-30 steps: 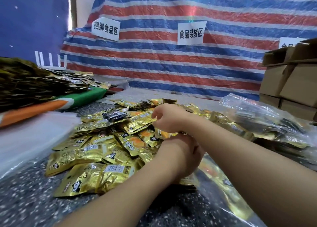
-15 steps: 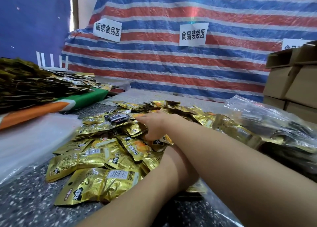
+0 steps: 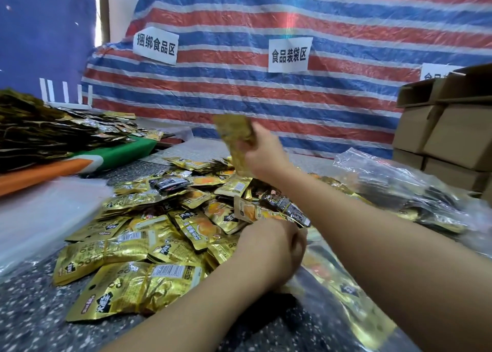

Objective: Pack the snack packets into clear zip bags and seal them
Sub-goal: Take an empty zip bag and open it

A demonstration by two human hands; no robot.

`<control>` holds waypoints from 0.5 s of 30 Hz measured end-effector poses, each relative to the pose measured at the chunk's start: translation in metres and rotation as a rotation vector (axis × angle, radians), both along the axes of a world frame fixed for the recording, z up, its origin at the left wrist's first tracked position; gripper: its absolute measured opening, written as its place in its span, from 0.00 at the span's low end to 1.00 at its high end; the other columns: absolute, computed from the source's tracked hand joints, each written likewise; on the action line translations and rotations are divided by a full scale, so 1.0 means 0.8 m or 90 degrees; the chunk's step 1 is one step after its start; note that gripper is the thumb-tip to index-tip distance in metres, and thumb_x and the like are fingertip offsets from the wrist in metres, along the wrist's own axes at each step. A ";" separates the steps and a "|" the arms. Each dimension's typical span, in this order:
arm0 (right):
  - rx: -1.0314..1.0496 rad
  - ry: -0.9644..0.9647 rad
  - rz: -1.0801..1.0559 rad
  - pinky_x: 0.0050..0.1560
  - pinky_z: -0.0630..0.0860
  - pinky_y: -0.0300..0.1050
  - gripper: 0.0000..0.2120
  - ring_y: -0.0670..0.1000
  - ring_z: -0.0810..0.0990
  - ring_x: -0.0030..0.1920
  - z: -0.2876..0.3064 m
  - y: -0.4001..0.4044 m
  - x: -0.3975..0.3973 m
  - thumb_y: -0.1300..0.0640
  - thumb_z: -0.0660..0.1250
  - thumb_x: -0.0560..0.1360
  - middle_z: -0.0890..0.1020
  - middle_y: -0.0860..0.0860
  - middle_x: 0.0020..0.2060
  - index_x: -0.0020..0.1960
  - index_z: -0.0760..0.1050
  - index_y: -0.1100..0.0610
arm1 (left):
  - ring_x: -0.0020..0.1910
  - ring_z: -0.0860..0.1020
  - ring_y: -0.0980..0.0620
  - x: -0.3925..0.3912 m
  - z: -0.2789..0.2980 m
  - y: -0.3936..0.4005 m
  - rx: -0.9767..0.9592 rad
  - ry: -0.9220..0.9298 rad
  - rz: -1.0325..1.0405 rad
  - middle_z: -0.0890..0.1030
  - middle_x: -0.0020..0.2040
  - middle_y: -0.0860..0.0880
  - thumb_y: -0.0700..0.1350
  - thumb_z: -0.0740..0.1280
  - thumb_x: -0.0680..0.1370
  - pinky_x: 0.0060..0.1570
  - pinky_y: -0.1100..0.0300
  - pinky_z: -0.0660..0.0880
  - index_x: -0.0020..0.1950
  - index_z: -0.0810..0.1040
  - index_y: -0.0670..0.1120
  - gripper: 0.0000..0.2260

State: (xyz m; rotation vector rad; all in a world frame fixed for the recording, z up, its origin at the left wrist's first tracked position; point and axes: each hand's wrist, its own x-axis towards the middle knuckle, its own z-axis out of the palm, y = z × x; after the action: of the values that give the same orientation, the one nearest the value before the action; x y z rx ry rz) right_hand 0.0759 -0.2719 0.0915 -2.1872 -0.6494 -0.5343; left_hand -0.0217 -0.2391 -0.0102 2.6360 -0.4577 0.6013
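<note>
Packets (image 3: 149,248) heaped below, my right hand (image 3: 262,154) grips a blurred gold packet (image 3: 237,141) aloft; my left hand (image 3: 277,253) curls at a clear bag (image 3: 354,303), its grip hidden.

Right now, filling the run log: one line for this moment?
step: picking | right hand: holds gold packet above pile | left hand: at zip bag, grip unclear
</note>
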 end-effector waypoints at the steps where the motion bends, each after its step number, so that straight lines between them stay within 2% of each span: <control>1: 0.105 0.039 -0.001 0.48 0.76 0.46 0.09 0.51 0.80 0.52 0.008 -0.015 -0.005 0.62 0.64 0.80 0.82 0.50 0.51 0.59 0.74 0.55 | 0.39 0.78 0.44 -0.001 0.002 0.001 -0.026 -0.008 -0.016 0.77 0.35 0.48 0.57 0.54 0.83 0.33 0.56 0.68 0.43 0.76 0.46 0.20; 3: 0.290 0.139 0.034 0.51 0.79 0.51 0.11 0.53 0.82 0.53 0.016 -0.052 -0.019 0.58 0.63 0.81 0.82 0.52 0.54 0.63 0.73 0.58 | 0.34 0.76 0.46 -0.002 0.006 0.002 -0.046 -0.047 -0.039 0.74 0.31 0.50 0.59 0.53 0.83 0.30 0.56 0.64 0.38 0.75 0.45 0.24; 5: 0.454 0.231 0.105 0.47 0.82 0.53 0.12 0.56 0.85 0.50 0.012 -0.092 -0.035 0.57 0.60 0.83 0.83 0.56 0.53 0.63 0.72 0.61 | 0.29 0.72 0.51 -0.003 0.009 0.004 -0.080 -0.061 -0.067 0.73 0.28 0.51 0.59 0.53 0.83 0.27 0.57 0.63 0.32 0.72 0.46 0.25; 6: 0.522 0.275 0.127 0.48 0.83 0.55 0.13 0.57 0.85 0.51 0.007 -0.111 -0.043 0.56 0.59 0.83 0.84 0.58 0.54 0.63 0.72 0.62 | 0.28 0.72 0.52 -0.003 0.010 0.006 -0.101 -0.058 -0.081 0.74 0.27 0.50 0.58 0.54 0.83 0.27 0.58 0.65 0.32 0.72 0.46 0.24; 8: 0.639 0.370 0.119 0.57 0.80 0.59 0.15 0.59 0.83 0.56 -0.001 -0.143 -0.056 0.54 0.59 0.82 0.82 0.60 0.57 0.63 0.73 0.62 | 0.28 0.74 0.51 -0.002 0.010 0.007 -0.133 -0.048 -0.098 0.77 0.29 0.49 0.55 0.57 0.82 0.28 0.57 0.67 0.35 0.77 0.45 0.22; 9: 0.674 0.411 0.099 0.57 0.80 0.59 0.15 0.59 0.83 0.55 -0.003 -0.155 -0.062 0.52 0.60 0.82 0.83 0.60 0.56 0.61 0.74 0.61 | 0.28 0.74 0.50 -0.002 0.011 0.008 -0.144 -0.041 -0.105 0.78 0.29 0.48 0.54 0.58 0.81 0.28 0.58 0.68 0.36 0.77 0.45 0.20; 11: 0.713 0.444 0.071 0.50 0.82 0.59 0.11 0.56 0.84 0.49 -0.009 -0.176 -0.074 0.54 0.61 0.81 0.85 0.58 0.50 0.55 0.77 0.60 | 0.27 0.71 0.51 -0.003 0.012 0.008 -0.165 -0.037 -0.111 0.76 0.29 0.49 0.51 0.60 0.80 0.27 0.58 0.66 0.34 0.75 0.45 0.17; 13: 0.742 0.444 0.080 0.46 0.83 0.57 0.08 0.54 0.86 0.44 -0.022 -0.193 -0.085 0.59 0.62 0.80 0.86 0.57 0.43 0.49 0.78 0.61 | 0.27 0.68 0.55 -0.002 0.014 0.009 -0.174 -0.045 -0.106 0.73 0.28 0.51 0.50 0.62 0.79 0.28 0.60 0.63 0.32 0.72 0.46 0.17; 15: 0.734 0.413 0.087 0.43 0.84 0.50 0.06 0.53 0.86 0.43 -0.035 -0.204 -0.092 0.63 0.62 0.79 0.85 0.57 0.42 0.50 0.78 0.62 | 0.28 0.69 0.56 0.002 0.014 0.011 -0.175 -0.040 -0.118 0.73 0.29 0.51 0.49 0.63 0.78 0.29 0.61 0.63 0.32 0.72 0.46 0.15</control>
State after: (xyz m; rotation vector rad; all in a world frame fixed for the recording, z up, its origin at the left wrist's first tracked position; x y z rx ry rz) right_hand 0.0024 -0.4354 0.0635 -1.0840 -0.0551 -0.0382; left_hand -0.0205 -0.2301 0.0011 2.2917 -0.5858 0.6386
